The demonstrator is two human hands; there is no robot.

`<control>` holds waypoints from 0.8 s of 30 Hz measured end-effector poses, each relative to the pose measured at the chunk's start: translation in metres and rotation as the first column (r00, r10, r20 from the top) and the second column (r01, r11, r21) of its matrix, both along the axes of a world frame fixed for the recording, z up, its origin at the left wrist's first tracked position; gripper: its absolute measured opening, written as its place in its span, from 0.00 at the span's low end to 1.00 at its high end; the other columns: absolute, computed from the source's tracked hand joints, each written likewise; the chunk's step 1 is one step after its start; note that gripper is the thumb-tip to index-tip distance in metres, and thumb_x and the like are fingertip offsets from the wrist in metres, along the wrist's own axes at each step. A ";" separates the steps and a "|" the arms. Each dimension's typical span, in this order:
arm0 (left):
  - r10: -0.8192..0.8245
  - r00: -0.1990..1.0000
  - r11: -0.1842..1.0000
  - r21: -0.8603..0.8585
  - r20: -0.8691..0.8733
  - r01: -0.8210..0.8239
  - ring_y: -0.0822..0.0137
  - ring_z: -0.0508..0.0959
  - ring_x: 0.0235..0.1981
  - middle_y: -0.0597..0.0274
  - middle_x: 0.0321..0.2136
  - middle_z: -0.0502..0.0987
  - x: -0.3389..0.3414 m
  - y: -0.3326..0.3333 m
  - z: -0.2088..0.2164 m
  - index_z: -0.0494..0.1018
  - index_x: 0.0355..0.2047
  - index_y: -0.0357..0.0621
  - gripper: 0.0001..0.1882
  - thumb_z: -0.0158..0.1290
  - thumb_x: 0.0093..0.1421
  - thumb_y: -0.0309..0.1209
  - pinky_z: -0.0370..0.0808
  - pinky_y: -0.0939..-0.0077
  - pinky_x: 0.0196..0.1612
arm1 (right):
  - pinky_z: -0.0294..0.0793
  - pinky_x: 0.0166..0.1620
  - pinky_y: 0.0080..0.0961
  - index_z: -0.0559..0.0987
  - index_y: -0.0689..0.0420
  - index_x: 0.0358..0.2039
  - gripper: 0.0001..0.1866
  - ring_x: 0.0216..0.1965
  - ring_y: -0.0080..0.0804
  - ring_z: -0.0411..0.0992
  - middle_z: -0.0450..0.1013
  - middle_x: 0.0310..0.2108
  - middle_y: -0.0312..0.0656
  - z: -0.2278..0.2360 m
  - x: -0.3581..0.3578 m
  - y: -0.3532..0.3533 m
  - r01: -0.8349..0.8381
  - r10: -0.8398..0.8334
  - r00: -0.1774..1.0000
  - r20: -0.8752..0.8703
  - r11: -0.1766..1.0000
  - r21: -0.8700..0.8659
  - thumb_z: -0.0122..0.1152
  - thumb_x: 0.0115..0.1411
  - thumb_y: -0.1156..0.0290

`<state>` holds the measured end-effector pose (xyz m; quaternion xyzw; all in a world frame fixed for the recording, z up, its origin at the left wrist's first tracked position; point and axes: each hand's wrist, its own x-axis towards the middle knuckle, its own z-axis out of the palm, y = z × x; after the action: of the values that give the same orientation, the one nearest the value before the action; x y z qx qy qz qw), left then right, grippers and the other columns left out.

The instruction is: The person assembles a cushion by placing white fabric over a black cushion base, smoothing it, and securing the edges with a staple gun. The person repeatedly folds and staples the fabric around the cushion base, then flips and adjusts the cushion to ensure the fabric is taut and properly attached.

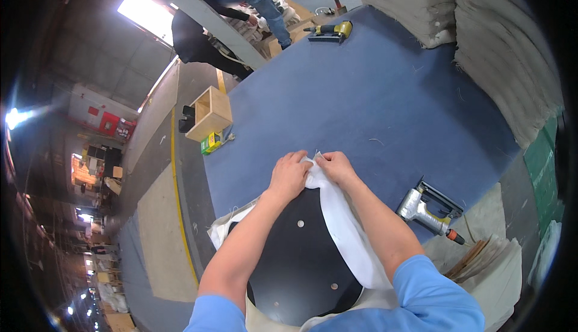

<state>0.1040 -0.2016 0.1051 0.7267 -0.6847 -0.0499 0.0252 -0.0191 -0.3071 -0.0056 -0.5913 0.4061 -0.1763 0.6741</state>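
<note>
A black curved panel with a few round holes (295, 254) lies in front of me on the blue-covered table. White fabric (346, 235) wraps its right edge and far end. At that far end my left hand (290, 172) has its fingers closed on the white fabric. My right hand (336, 166) pinches the same fabric just to the right, the two hands close together. To the right of my right forearm lies a silver staple gun (427, 208) with an orange hose fitting. Under my left forearm more pale fabric shows beside the panel.
A yellow-green staple gun (332, 31) lies at the table's far edge. Stacks of grey fabric (506, 49) stand at the far right. On the left edge sit a wooden box (212, 114) and a green-yellow carton (211, 143). Two people stand beyond the table.
</note>
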 end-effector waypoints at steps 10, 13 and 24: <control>0.060 0.919 0.981 -0.148 -0.390 -0.127 0.50 0.82 0.53 0.52 0.52 0.84 -0.012 0.030 -0.031 0.82 0.45 0.38 0.10 0.57 0.67 0.28 0.78 0.59 0.58 | 0.73 0.37 0.47 0.84 0.61 0.34 0.16 0.31 0.50 0.79 0.80 0.27 0.50 -0.020 0.001 0.006 0.264 -0.274 0.961 -0.044 0.952 -0.156 0.60 0.70 0.60; 0.347 0.759 0.926 0.074 -0.551 -0.369 0.57 0.84 0.47 0.53 0.47 0.85 0.007 0.012 -0.025 0.83 0.45 0.37 0.13 0.57 0.70 0.34 0.79 0.64 0.52 | 0.71 0.37 0.47 0.82 0.61 0.32 0.17 0.31 0.51 0.78 0.79 0.26 0.51 -0.012 0.005 0.009 0.278 -0.289 0.956 -0.045 0.946 -0.170 0.60 0.71 0.60; 0.732 0.438 0.664 0.689 -0.522 -0.289 0.65 0.82 0.47 0.59 0.45 0.86 0.082 -0.025 -0.047 0.85 0.50 0.40 0.16 0.59 0.63 0.28 0.76 0.66 0.56 | 0.74 0.40 0.45 0.84 0.61 0.35 0.17 0.32 0.48 0.80 0.81 0.29 0.50 -0.017 0.006 0.004 0.241 -0.266 0.959 -0.098 0.947 -0.212 0.60 0.70 0.58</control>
<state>0.1863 -0.2271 0.0576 0.7884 -0.2990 -0.5195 0.1383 -0.0128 -0.3033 -0.0230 -0.6079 0.5008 -0.2635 0.5569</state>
